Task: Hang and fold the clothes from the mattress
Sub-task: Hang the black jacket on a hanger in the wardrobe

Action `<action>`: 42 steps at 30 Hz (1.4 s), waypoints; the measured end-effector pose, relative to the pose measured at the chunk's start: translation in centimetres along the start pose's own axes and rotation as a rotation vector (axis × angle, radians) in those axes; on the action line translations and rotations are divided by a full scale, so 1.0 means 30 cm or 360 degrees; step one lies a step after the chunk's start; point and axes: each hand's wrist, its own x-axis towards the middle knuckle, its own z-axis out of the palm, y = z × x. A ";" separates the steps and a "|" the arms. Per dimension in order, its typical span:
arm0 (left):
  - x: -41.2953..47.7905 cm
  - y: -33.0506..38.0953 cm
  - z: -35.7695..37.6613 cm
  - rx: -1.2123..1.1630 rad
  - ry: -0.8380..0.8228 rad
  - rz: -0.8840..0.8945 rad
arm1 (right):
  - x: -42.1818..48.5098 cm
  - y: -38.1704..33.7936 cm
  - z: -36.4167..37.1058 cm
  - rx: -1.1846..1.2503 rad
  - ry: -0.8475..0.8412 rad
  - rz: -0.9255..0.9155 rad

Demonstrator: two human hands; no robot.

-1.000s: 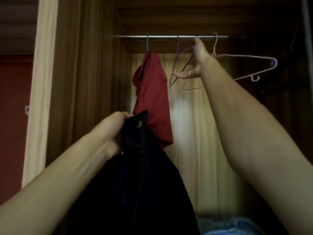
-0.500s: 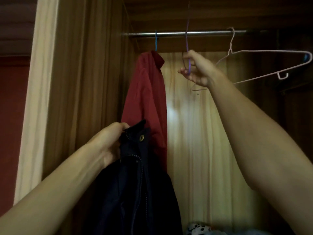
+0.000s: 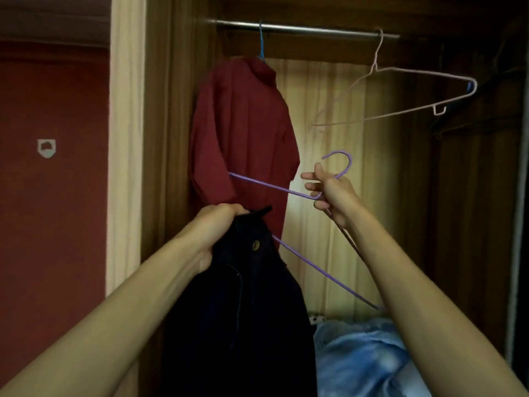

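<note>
My left hand [image 3: 217, 224] grips the top edge of a dark navy garment [image 3: 249, 310] with a brass button, which hangs down in front of the wardrobe. Close to the right of it, my right hand [image 3: 332, 196] holds a purple wire hanger [image 3: 303, 262] by its neck, off the rail, with the hook pointing up. One hanger arm reaches left toward the garment. A red shirt [image 3: 243, 130] hangs on a blue hanger [image 3: 261, 41] from the metal rail [image 3: 309, 29].
An empty pink hanger [image 3: 400, 93] hangs on the rail at the right. Blue cloth [image 3: 360, 356] lies at the wardrobe bottom. Wooden wardrobe walls [image 3: 174, 138] close in on both sides, and a red wall [image 3: 54, 196] is at the left.
My right hand has taken the purple hanger off the rail and brought it down beside the dark garment. The view has tilted lower.
</note>
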 end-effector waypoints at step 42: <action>-0.964 -0.368 0.000 0.1815 -0.0948 -0.0156 | -1.678 0.243 0.056 -0.0576 0.0082 0.0822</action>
